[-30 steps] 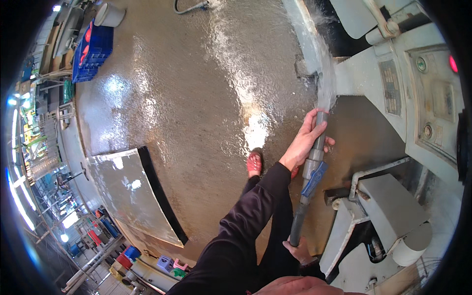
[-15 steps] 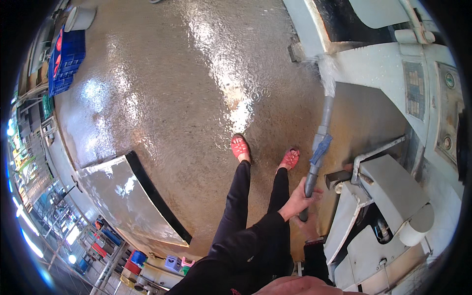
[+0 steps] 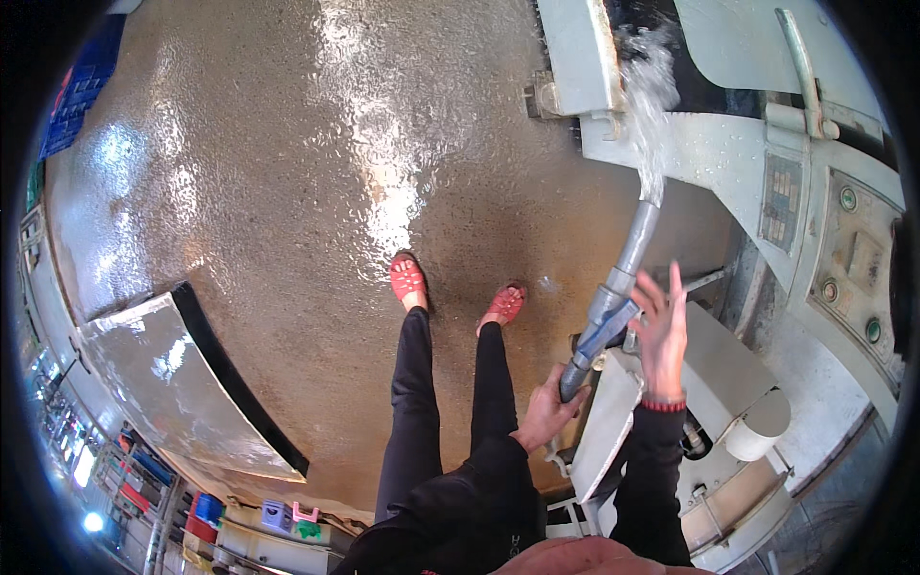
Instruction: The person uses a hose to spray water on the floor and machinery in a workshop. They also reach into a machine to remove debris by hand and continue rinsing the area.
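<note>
Underfoot, a wet speckled floor (image 3: 287, 172) fills most of the view and shines where light strikes it. Along the right side stands a big pale grey machine (image 3: 824, 249) with a panel of round buttons, a lever at the top and an open hatch near the upper edge. At the lower left lies a curved shiny metal cover (image 3: 172, 383) with a dark rim, and beyond it, at the very edge, sit small coloured bins (image 3: 206, 508), too small to tell apart. A stack of blue crates (image 3: 81, 86) shows at the upper left rim. The person stands in black trousers and red sandals (image 3: 407, 278), feet slightly apart on the floor, close beside the machine. A grey hose nozzle (image 3: 613, 297) with a blue fitting in its middle rises at a slant from the lower left toward the hatch, and water (image 3: 652, 96) streams from its tip against the machine. The left hand (image 3: 548, 412) is closed round the lower end of the nozzle, gripping it. The right hand (image 3: 661, 331) is spread with fingers apart and holds nothing; it hovers just beside the blue fitting, to its right, and whether it touches the nozzle cannot be told. A red band shows at its wrist above the black sleeve.
</note>
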A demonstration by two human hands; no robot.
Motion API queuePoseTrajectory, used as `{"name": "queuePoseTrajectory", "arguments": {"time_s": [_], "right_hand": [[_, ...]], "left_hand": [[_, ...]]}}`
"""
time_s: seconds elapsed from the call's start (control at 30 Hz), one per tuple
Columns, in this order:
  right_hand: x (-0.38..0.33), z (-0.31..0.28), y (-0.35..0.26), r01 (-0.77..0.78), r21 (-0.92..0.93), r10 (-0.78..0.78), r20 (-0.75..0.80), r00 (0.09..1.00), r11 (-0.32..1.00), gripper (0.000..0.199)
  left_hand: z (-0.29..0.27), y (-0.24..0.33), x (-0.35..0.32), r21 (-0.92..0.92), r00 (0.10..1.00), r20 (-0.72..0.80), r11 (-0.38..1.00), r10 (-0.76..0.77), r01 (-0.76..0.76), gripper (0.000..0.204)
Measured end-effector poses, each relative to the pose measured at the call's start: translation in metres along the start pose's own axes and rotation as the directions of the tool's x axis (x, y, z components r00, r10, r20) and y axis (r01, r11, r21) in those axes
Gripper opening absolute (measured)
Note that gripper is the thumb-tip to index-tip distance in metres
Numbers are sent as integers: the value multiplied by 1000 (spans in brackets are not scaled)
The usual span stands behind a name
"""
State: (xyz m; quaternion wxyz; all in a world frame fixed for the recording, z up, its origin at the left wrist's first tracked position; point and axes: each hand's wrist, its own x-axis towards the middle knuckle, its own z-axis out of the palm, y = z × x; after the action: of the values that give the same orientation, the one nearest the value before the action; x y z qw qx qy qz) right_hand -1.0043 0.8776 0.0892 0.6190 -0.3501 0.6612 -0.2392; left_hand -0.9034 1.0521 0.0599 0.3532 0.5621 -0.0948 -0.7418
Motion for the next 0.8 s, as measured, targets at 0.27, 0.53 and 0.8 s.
{"name": "queuePoseTrajectory", "arguments": {"time_s": [0.27, 0.53, 0.8], "right_hand": [[80, 79, -36, -124, -211, 130, 14, 991, 969, 76], [68, 70, -40, 105, -245, -111, -12, 994, 964, 66], [71, 62, -41, 171, -373, -206, -56, 977, 912, 62]], "left_hand": [[2, 11, -2, 24, 997, -56, 999, -44, 45, 25], [-1, -1, 20, 91, 999, 24, 996, 22, -24, 29], [-1, 0, 25, -27, 989, 145, 999, -34, 39, 38]]}}
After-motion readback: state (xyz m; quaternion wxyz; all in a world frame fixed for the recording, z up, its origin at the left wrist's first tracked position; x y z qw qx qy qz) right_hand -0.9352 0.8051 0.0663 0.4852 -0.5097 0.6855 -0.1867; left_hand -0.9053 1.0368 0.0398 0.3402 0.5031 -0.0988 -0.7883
